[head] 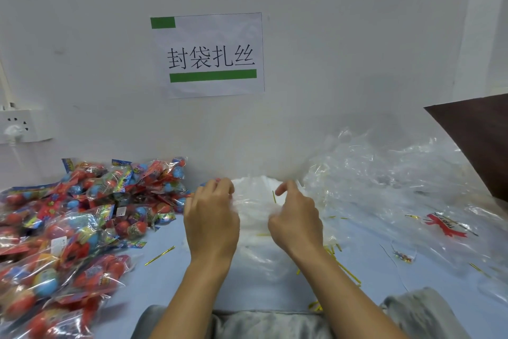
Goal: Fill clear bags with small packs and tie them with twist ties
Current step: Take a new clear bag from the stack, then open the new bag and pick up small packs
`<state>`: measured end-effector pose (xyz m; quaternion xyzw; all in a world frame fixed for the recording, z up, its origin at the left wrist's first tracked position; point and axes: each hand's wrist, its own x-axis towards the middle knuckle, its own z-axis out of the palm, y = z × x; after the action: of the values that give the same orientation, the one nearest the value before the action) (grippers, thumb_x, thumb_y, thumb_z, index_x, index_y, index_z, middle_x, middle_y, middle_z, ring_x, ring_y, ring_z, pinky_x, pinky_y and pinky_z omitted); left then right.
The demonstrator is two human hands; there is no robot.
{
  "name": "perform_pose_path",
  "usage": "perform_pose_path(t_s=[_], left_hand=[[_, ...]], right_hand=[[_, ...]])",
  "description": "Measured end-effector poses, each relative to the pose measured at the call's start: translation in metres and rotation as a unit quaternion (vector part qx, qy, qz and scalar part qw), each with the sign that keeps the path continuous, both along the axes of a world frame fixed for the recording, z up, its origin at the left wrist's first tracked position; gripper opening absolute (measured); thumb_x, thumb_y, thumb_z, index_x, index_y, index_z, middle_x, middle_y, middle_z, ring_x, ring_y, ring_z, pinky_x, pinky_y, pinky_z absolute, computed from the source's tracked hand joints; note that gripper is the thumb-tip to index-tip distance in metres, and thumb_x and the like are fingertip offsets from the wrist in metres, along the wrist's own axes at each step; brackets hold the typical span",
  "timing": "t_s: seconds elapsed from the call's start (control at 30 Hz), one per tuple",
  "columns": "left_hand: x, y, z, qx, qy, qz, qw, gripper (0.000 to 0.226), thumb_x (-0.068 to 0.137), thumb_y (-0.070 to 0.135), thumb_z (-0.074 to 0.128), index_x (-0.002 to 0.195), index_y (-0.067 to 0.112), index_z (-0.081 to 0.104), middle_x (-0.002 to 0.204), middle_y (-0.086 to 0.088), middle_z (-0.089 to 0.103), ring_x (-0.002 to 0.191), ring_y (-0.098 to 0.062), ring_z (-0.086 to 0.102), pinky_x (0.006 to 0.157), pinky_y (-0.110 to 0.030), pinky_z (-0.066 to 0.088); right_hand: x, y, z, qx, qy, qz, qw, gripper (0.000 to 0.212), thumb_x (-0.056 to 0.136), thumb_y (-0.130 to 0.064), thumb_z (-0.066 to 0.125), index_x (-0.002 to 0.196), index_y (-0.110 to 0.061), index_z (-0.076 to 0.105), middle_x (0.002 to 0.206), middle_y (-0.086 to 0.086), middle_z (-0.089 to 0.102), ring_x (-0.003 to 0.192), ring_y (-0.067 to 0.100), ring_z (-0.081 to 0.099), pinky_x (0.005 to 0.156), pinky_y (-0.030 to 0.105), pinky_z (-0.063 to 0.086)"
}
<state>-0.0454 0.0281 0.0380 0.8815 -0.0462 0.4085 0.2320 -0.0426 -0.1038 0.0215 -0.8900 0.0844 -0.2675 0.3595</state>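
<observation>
A stack of clear bags lies flat in the middle of the table, near the wall. My left hand grips the left edge of the top bag with curled fingers; a bit of a colourful pack shows at its fingertips. My right hand pinches the bag's right edge, thumb and forefinger raised. One yellow twist tie lies on the bag between my hands. A big pile of red and blue small packs covers the table on the left. More twist ties lie scattered by my right wrist.
Crumpled clear bags are heaped at the right against the wall. A twist-tie packet with a red label lies at the far right. A loose tie lies left of my arm. A dark board leans at the right edge.
</observation>
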Motion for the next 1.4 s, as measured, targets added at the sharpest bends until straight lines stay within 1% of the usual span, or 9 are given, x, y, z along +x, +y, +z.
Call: perform_pose_path(t_s=[0.23,0.4,0.67,0.8,0.9,1.03,1.13,1.23,1.4], left_hand=[[-0.001,-0.002,0.001,-0.057,-0.022,-0.063,0.996,0.032,0.070,-0.018,0.059,0.090,0.007,0.064,0.085,-0.008,0.062,0.079,-0.031,0.055,0.065,-0.042,0.049],[0.001,-0.003,-0.003,-0.082,0.011,-0.162,0.983,0.047,0.071,-0.008,0.070,0.111,0.017,0.063,0.104,0.002,0.059,0.094,-0.022,0.057,0.076,-0.039,0.051],[0.009,0.003,-0.007,-0.095,0.024,-0.077,0.992,0.053,0.074,-0.022,0.050,0.115,0.010,0.062,0.100,-0.009,0.058,0.095,-0.031,0.055,0.077,-0.045,0.050],[0.011,0.001,-0.007,-0.146,0.018,-0.083,0.986,0.043,0.077,0.002,0.072,0.115,0.015,0.058,0.102,-0.003,0.050,0.098,-0.027,0.052,0.080,-0.036,0.046],[0.012,-0.005,-0.011,-0.234,0.086,-0.085,0.965,0.065,0.074,0.029,0.084,0.124,0.017,0.044,0.113,0.000,0.042,0.106,-0.024,0.048,0.092,-0.036,0.044],[0.022,-0.001,-0.015,-0.339,0.204,-0.029,0.918,0.052,0.081,0.026,0.076,0.120,0.007,0.046,0.121,-0.015,0.057,0.107,-0.033,0.056,0.090,-0.040,0.048],[0.024,0.008,-0.016,-0.368,0.185,-0.003,0.911,0.020,0.084,0.008,0.065,0.101,0.010,0.057,0.102,-0.013,0.064,0.084,-0.028,0.057,0.072,-0.034,0.045],[0.020,0.009,-0.015,-0.325,0.129,-0.012,0.937,0.019,0.083,-0.004,0.059,0.096,0.010,0.059,0.099,-0.011,0.065,0.085,-0.028,0.056,0.071,-0.033,0.043],[0.016,-0.003,-0.015,-0.174,0.050,-0.099,0.978,0.026,0.082,-0.006,0.062,0.103,0.008,0.063,0.097,-0.005,0.062,0.094,-0.027,0.055,0.076,-0.023,0.038]], right_hand=[[0.000,-0.002,0.000,0.049,0.008,0.025,0.998,0.036,0.081,-0.015,0.060,0.112,-0.030,0.051,0.101,-0.003,0.057,0.089,0.023,0.056,0.072,0.033,0.044],[0.000,0.004,0.000,0.109,0.000,0.085,0.990,0.041,0.081,-0.017,0.071,0.115,-0.032,0.053,0.084,-0.006,0.062,0.081,0.019,0.063,0.074,0.035,0.053],[0.000,-0.007,0.004,0.121,0.013,0.032,0.992,0.037,0.080,-0.002,0.059,0.105,-0.029,0.054,0.083,0.000,0.060,0.080,0.024,0.061,0.072,0.038,0.055],[0.000,-0.012,0.004,0.181,0.013,0.022,0.983,0.027,0.083,-0.006,0.057,0.102,-0.026,0.054,0.091,0.004,0.064,0.075,0.019,0.061,0.060,0.030,0.048],[0.002,-0.011,0.004,0.272,0.001,0.015,0.962,0.020,0.086,-0.009,0.059,0.098,-0.025,0.053,0.095,0.007,0.065,0.074,0.023,0.067,0.066,0.036,0.057],[0.004,-0.005,0.004,0.417,0.037,0.080,0.905,0.016,0.093,-0.010,0.058,0.106,-0.017,0.051,0.090,0.008,0.063,0.056,0.021,0.067,0.063,0.036,0.059],[0.005,-0.008,-0.002,0.225,0.073,0.063,0.970,0.054,0.087,-0.019,0.068,0.132,-0.025,0.038,0.117,0.008,0.058,0.097,0.025,0.064,0.088,0.037,0.053],[0.000,-0.003,-0.003,0.028,0.015,0.070,0.997,0.095,0.077,-0.028,0.076,0.146,-0.045,0.012,0.142,-0.001,0.028,0.128,0.025,0.039,0.104,0.041,0.040],[0.002,0.002,-0.003,-0.140,-0.050,0.075,0.986,0.068,0.082,-0.046,0.070,0.140,-0.045,0.036,0.138,-0.011,0.039,0.131,0.019,0.037,0.100,0.039,0.035]])
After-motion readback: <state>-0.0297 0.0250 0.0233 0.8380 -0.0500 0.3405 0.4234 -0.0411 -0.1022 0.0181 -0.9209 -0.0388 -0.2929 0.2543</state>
